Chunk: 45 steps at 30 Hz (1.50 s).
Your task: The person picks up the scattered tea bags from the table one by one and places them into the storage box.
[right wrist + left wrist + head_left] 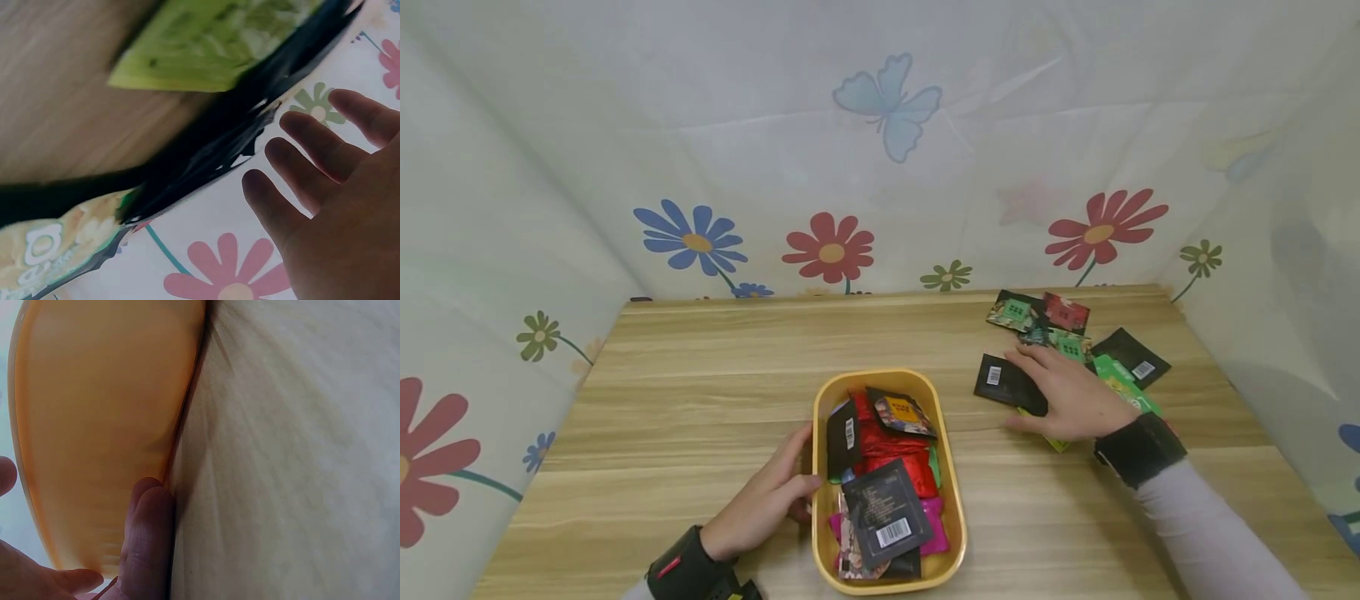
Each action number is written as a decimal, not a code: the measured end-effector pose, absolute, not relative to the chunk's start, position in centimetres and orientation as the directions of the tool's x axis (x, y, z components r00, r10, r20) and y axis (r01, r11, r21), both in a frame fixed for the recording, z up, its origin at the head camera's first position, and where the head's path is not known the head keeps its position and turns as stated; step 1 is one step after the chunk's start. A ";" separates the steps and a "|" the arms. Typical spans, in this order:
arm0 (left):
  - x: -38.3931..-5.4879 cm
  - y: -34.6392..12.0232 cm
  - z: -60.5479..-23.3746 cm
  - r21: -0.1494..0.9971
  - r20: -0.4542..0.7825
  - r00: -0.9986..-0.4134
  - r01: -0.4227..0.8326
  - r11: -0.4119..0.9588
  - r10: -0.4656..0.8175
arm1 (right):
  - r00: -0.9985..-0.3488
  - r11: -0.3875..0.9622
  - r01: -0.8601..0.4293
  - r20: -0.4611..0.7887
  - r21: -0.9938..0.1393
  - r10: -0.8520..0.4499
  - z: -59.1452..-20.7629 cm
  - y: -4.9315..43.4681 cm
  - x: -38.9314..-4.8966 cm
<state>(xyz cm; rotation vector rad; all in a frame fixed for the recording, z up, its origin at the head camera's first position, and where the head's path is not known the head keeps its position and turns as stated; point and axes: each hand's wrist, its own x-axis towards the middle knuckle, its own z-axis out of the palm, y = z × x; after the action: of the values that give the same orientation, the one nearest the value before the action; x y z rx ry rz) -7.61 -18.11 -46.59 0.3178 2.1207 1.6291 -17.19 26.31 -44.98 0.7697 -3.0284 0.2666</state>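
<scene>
A yellow rectangular bin (955, 492), full of small flat packets, stands on the wooden table. My left hand (763, 500) rests against its left outer wall, thumb near the rim; the left wrist view shows its fingers (149, 531) low along that wall (94, 425). Over a loose group of packets on the right lies my right hand (1071, 396), its fingers (312, 169) spread and extended. A black packet with a barcode label (1000, 383) is partly under that hand. A yellow-green packet (200, 50) shows beside it in the right wrist view.
Behind the right hand lie a black-and-green packet (1015, 310) and a red packet (1067, 313). Another black packet (1131, 357) and a green packet (1123, 383) are to its right. A flower-printed white curtain (895, 208) surrounds the table (715, 375).
</scene>
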 end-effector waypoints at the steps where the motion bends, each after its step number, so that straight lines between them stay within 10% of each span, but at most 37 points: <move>1: -7.6 -18.1 -46.6 0.957 -0.207 -0.874 -0.087 0.278 0.440 | -0.882 0.869 -0.470 0.045 -0.153 -0.469 -45.1 26.3 -17.3; 45: -7.8 -18.2 -47.0 0.959 -0.188 -0.878 -0.068 0.274 0.440 | -0.909 0.895 -0.406 -0.017 -0.185 -0.416 -45.0 24.5 -19.1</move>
<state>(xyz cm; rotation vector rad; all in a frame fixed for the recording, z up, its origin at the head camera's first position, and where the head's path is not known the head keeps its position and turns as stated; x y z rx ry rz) -7.82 -18.17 -46.97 0.3350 2.1318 1.6363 -19.10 24.52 -44.97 0.6759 -3.1127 0.2842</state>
